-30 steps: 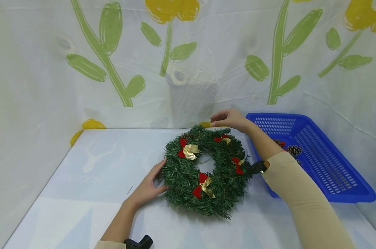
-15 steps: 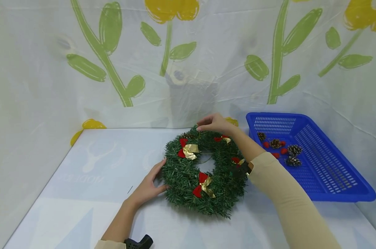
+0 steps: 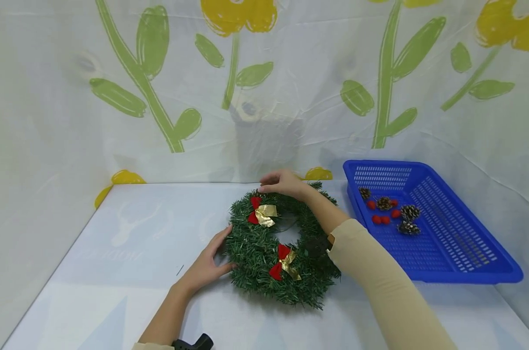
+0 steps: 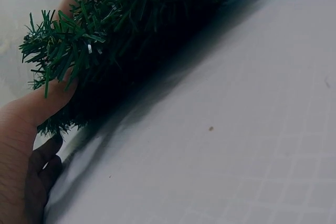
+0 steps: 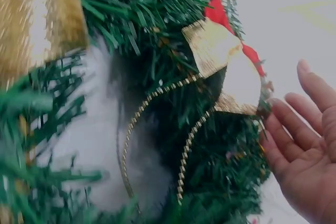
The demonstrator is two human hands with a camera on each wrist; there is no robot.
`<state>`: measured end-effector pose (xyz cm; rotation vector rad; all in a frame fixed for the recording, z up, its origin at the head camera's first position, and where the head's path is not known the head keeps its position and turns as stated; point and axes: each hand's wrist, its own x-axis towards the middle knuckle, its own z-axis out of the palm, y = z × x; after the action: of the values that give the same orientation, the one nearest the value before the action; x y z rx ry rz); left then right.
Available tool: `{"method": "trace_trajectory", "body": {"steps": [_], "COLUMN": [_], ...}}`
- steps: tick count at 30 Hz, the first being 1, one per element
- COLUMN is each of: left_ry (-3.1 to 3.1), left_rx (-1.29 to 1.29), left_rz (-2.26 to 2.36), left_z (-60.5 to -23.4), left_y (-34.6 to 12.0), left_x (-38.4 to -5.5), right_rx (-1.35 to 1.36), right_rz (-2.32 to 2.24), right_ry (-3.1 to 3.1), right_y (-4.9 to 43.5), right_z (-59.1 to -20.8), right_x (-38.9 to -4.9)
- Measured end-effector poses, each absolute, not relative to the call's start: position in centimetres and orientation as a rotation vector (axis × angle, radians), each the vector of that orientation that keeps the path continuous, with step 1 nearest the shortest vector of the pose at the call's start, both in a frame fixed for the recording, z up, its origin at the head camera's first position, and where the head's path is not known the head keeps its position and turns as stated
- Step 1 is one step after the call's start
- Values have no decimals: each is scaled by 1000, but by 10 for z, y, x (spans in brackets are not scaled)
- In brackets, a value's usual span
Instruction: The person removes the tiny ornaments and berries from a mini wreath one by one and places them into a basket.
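Observation:
A round green wreath [image 3: 253,257] lies on the table. One red and gold bow [image 3: 264,214] sits at its upper left, another bow [image 3: 284,262] at its lower front. My left hand [image 3: 203,266] holds the wreath's left edge between spread thumb and fingers; in the left wrist view the thumb [image 4: 58,95] presses into the bristles. Over the far edge, beside the upper left bow, is my right hand [image 3: 285,184], its fingers loosely bent. The right wrist view shows those fingertips right at the outer bristles, near a bow [image 5: 231,66] with beaded gold cord [image 5: 184,166]. The right forearm hides the wreath's right part.
A blue perforated basket [image 3: 470,278] stands at the right, holding several pine cones [image 3: 410,212] and red balls [image 3: 396,214]. A white cloth [image 3: 247,121] printed with flowers hangs behind the white table [image 3: 111,272]. Each wrist carries a black camera [image 3: 317,247].
My right hand has moved left along the wreath's far edge, to the upper left bow. Its arm now covers the right-side bows and no longer hides the basket's contents. The left hand stays put.

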<state>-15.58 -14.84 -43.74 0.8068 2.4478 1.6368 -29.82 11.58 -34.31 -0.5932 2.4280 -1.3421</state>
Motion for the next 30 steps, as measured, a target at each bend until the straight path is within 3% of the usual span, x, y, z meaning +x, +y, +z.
{"method": "trace_trajectory", "body": {"steps": [13, 30], "left_ry": [2444, 2458], "left_rx": [816, 829], "left_rz": [1633, 1649], "left_z": [-430, -464], "left_y": [-147, -152], "left_x": [-153, -167], "right_rx": [-558, -465], "right_rz": [-1319, -1134], "right_ry": [2406, 2468], "right_y": [109, 107], "right_z": [-359, -362], "right_x": [-303, -301]}}
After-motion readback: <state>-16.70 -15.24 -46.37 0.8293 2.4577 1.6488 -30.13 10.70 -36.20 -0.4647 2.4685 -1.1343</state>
